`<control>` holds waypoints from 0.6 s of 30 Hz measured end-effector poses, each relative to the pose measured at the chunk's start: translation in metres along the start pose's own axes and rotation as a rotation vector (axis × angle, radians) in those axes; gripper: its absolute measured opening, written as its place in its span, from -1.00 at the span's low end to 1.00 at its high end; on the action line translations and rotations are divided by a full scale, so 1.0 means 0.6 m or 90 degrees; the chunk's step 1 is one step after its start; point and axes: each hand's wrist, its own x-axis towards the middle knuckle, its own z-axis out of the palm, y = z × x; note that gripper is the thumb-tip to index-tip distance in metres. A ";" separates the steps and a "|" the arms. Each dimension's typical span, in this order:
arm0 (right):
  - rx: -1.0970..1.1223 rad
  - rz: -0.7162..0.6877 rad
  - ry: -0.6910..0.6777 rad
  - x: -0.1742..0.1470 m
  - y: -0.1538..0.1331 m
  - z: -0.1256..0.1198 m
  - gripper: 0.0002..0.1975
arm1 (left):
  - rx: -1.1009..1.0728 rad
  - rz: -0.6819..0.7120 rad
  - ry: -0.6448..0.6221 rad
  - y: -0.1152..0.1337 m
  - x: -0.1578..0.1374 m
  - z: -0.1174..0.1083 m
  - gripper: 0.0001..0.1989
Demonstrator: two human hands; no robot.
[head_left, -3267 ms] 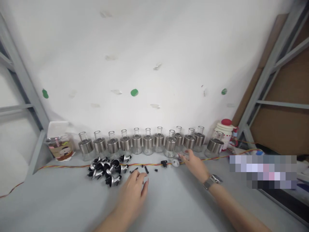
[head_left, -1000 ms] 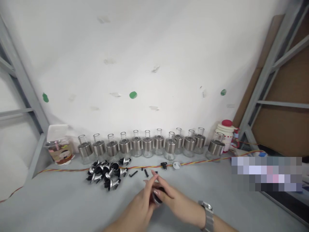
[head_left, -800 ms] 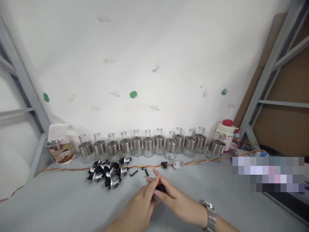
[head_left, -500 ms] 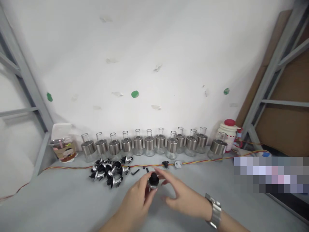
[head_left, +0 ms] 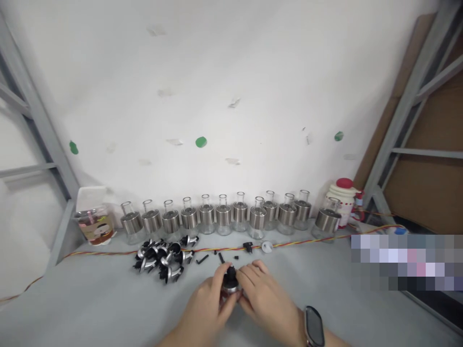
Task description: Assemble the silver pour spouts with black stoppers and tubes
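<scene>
A black-and-silver bottle pourer [head_left: 230,284] is held between my two hands over the table, its black end up. My left hand [head_left: 204,301] grips it from the left with thumb and fingers. From the right, my right hand [head_left: 265,294] closes on it too, its fingers bent against the black part; their tips are partly hidden. Left of my hands lies a heap of similar pourers [head_left: 162,255]. Just beyond my hands are a small black rod [head_left: 222,259], a tiny black piece [head_left: 236,257] and a bent black hex key [head_left: 202,259].
Several glass bottles with steel collars [head_left: 223,212] line the wall. A red-and-yellow twisted wire [head_left: 304,243] crosses the table. Near it lie a black fitting [head_left: 248,246] and a white disc [head_left: 266,246]. A plastic cup [head_left: 96,226] stands left, a cream jar [head_left: 340,205] right.
My right hand has moved in from being spread beside the pourer and now grips it. A tiny black piece now shows on the table beyond my hands.
</scene>
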 end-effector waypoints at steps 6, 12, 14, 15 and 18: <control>-0.006 0.018 -0.034 0.000 0.004 0.000 -0.74 | 0.149 0.024 -0.011 0.009 -0.001 -0.013 -0.65; 0.021 0.000 -0.104 0.000 -0.005 -0.006 -0.88 | 0.155 0.028 -0.048 0.015 0.003 -0.014 -0.85; 0.034 0.004 -0.107 0.001 -0.007 -0.008 -0.84 | 0.152 0.025 -0.051 0.012 0.005 -0.011 -0.82; 0.038 0.003 -0.112 0.001 -0.007 -0.009 -0.84 | 0.152 0.027 -0.050 0.009 0.005 -0.009 -0.80; 0.052 -0.016 -0.140 0.002 -0.006 -0.012 -0.89 | 0.162 0.041 -0.052 0.002 0.006 -0.003 -0.79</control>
